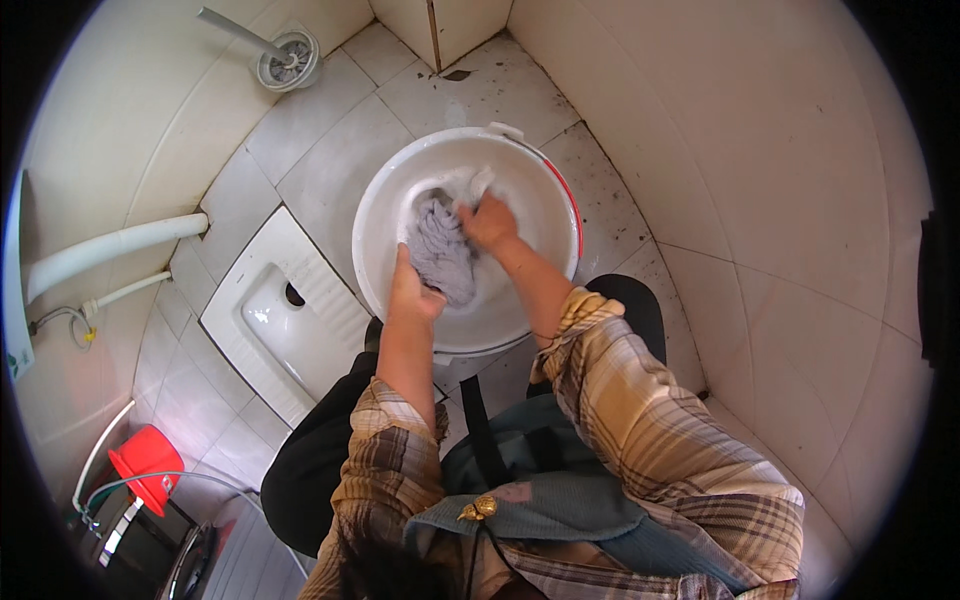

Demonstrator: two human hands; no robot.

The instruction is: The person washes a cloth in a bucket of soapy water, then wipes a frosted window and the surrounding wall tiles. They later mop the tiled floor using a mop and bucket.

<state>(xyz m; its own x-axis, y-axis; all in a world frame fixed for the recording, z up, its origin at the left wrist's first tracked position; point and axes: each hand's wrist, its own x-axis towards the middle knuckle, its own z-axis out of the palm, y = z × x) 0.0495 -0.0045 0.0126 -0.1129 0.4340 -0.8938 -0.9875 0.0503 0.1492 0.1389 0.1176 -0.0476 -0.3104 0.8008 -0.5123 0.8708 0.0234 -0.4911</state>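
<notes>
A wide white bucket [372, 222] stands on the floor between my knees. Inside it lies a bunched, wrinkled grey cloth [443, 262], wet-looking. My left hand [414, 290] grips the cloth's near left side, thumb along its edge and fingers curled under. At the cloth's right side, my right hand [490, 222] is closed and slightly blurred. A paler whitish bit [481, 183] pokes out just beyond its fingers and looks like part of the cloth. Whitish, sudsy-looking water surrounds the cloth; its depth cannot be made out.
Left of the bucket, a white squat toilet [268, 308] is set into the tiled floor. A toilet brush in its holder [288, 62] is at the far left. White pipes [120, 247] run along the left wall. A red bucket [148, 468] sits lower left. The right wall [800, 230] stands close.
</notes>
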